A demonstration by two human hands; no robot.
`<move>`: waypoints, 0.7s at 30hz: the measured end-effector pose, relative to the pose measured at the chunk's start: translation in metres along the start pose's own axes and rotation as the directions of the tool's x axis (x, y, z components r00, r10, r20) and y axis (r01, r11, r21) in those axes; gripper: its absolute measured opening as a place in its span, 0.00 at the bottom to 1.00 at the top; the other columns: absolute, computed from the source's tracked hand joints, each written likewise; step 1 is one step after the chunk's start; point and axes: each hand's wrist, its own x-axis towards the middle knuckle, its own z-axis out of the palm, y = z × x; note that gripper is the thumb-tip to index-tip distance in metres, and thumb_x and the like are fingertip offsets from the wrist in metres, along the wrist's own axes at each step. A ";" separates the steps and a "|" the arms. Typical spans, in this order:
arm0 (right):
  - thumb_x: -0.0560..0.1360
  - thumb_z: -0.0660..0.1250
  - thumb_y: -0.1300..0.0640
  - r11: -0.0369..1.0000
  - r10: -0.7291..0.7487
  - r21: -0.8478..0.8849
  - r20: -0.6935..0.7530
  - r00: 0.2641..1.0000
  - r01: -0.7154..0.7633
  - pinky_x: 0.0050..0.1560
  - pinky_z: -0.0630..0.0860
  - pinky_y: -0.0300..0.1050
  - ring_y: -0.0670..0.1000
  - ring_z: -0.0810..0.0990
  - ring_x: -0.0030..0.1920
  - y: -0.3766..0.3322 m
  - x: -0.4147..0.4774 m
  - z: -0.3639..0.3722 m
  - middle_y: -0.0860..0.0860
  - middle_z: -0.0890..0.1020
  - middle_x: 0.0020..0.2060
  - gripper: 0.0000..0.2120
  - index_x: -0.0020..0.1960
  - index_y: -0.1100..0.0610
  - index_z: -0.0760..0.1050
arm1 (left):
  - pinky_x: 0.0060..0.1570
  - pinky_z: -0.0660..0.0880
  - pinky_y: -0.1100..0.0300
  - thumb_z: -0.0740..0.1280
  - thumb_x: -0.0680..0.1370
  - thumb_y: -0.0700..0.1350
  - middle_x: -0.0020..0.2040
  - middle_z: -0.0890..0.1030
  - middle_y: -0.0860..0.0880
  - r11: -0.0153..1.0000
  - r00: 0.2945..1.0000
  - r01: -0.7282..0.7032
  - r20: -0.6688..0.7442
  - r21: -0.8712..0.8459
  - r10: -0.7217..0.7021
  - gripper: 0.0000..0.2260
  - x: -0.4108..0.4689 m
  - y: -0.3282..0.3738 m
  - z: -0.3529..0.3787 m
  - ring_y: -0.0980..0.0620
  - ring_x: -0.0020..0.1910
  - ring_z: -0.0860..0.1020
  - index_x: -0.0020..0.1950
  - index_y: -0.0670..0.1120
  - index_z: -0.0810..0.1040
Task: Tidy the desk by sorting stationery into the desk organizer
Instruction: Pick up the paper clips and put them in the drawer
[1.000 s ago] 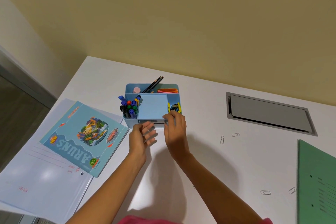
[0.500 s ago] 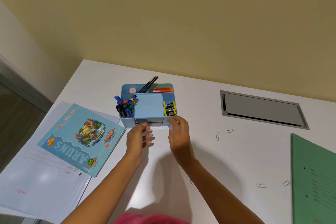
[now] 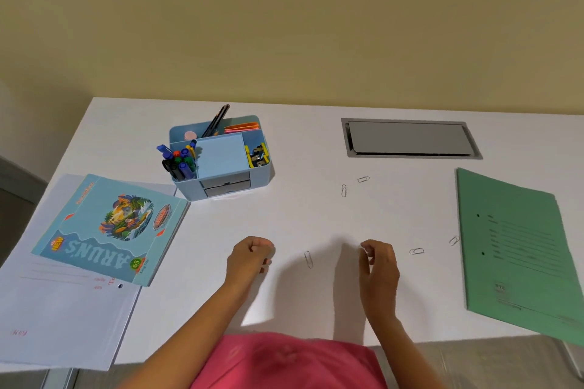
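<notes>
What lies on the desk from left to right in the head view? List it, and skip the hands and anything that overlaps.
ARUN'S notebook → blue desk organizer → nearest paper clip → upright paper clip → tilted paper clip → sideways paper clip → green file folder

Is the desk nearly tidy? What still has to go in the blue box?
Mostly done: pens, pencils, a note pad and binder clips already sit in the blue organizer. Nothing is in hand: the left hand is a fist with nothing showing, and the right hand is loosely open. Left to do: five paper clips lie loose on the desk.
</notes>
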 end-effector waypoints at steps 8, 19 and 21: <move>0.75 0.66 0.66 0.983 0.179 -0.031 -0.023 0.984 -0.180 0.45 0.73 0.43 0.50 0.75 0.43 0.035 -0.029 -0.035 0.49 0.75 0.45 0.06 0.51 0.60 0.76 | 0.41 0.72 0.63 0.69 0.72 0.38 0.41 0.81 0.48 0.850 0.941 -0.316 0.026 0.422 0.337 0.01 -0.016 -0.001 0.054 0.51 0.40 0.77 0.42 0.42 0.78; 0.75 0.66 0.66 0.975 0.220 -0.004 -0.052 0.974 -0.221 0.45 0.71 0.39 0.49 0.75 0.42 0.071 0.005 -0.068 0.50 0.74 0.45 0.06 0.51 0.59 0.75 | 0.43 0.72 0.58 0.63 0.78 0.38 0.52 0.80 0.42 0.485 0.966 -0.125 -0.006 0.865 0.259 0.05 -0.009 0.013 0.105 0.44 0.52 0.79 0.52 0.40 0.77; 0.76 0.65 0.66 0.978 0.207 -0.016 -0.055 0.977 -0.208 0.44 0.70 0.39 0.49 0.75 0.42 0.076 0.014 -0.072 0.52 0.75 0.45 0.06 0.51 0.59 0.75 | 0.46 0.74 0.57 0.61 0.79 0.36 0.53 0.80 0.42 0.472 0.970 -0.116 -0.003 0.874 0.245 0.06 -0.006 0.012 0.108 0.44 0.52 0.79 0.53 0.39 0.76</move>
